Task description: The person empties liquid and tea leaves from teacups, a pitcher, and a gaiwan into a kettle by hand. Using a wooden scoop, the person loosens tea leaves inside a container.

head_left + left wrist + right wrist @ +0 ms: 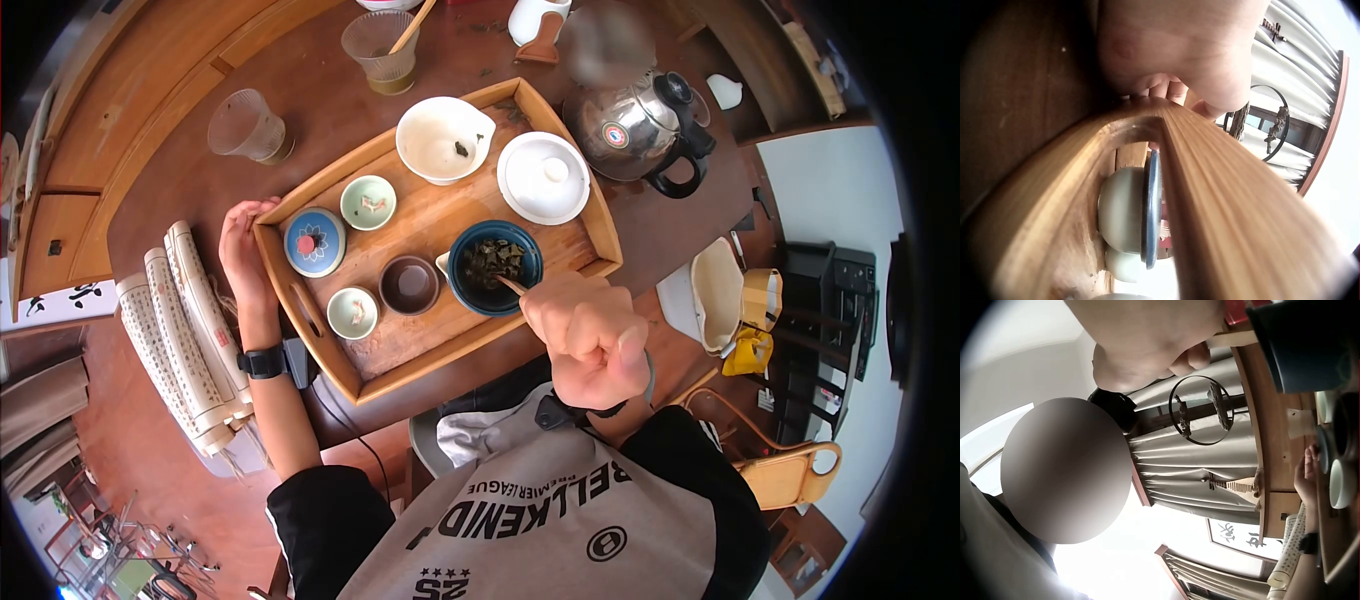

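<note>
My right hand (590, 335) grips a thin wooden tea stick (1233, 339), its tip dipping into a dark blue teapot (533, 295). Wet, dark tea leaves (492, 258) lie inside the pot, whose small spout points left. My left hand (243, 250) holds the wooden tray (345, 378) at its left end, fingers curled over the rim beside the handle slot. Close to those fingers, a blue lid (318, 243) with a red knob sits over a pale cup (1121, 209). The teapot stands on the tray's near right side.
Also on the tray are two pale green cups (369, 203), a brown cup (409, 284), a white pitcher (430, 160) and a white gaiwan (543, 178). Beyond it stand a steel kettle (625, 130) and two glasses (243, 125). Paper scrolls (185, 340) lie at left.
</note>
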A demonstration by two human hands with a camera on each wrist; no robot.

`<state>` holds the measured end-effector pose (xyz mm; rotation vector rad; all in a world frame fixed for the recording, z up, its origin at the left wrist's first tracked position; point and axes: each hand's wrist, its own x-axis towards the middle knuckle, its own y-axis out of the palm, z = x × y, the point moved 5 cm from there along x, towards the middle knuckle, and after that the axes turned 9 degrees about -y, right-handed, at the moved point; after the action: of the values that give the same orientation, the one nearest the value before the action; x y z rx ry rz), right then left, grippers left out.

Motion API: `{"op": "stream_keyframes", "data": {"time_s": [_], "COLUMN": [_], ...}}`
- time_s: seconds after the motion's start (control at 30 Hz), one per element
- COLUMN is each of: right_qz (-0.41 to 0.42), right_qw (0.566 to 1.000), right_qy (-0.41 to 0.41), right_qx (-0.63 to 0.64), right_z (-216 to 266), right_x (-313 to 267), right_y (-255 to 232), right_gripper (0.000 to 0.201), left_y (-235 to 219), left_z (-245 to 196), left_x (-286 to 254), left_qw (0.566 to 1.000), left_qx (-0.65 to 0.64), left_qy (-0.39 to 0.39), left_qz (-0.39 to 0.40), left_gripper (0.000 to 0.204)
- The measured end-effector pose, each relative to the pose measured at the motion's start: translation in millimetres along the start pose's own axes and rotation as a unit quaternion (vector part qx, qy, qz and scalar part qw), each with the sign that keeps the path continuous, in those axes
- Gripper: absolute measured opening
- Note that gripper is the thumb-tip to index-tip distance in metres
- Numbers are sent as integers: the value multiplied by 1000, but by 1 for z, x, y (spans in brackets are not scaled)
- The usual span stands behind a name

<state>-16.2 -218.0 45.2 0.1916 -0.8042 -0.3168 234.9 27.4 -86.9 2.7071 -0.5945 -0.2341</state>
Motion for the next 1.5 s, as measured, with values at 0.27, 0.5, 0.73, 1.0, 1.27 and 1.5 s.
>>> {"op": "stream_keyframes", "data": {"time_s": [0.27, 0.5, 0.73, 1.0, 1.27, 1.5], "right_qz": [-17, -13, -18, 1, 5, -1], "right_qw": [1000, 999, 999, 999, 999, 998], "right_qy": [9, 40, 32, -5, -2, 27], "right_qx": [16, 14, 31, 33, 37, 62], "right_z": [-1, -2, -4, -8, -7, -9], "right_x": [-1, 0, -3, 1, 4, 5], "right_y": [0, -2, -4, -7, -11, -16], "right_gripper": [61, 66, 66, 57, 58, 60], "left_y": [-1, -2, -3, -4, -1, -3], "left_z": [1, 1, 2, 3, 1, 3], "left_x": [2, 2, 3, 3, 1, 2], "left_qw": [1000, 1000, 1000, 1000, 1000, 1000], "left_qx": [-6, -2, -12, -12, -9, -12], "left_qy": [1, -1, -4, -6, -11, -16], "left_qz": [3, 2, 2, -1, -12, -13], "left_gripper": [26, 26, 26, 26, 25, 24]}}
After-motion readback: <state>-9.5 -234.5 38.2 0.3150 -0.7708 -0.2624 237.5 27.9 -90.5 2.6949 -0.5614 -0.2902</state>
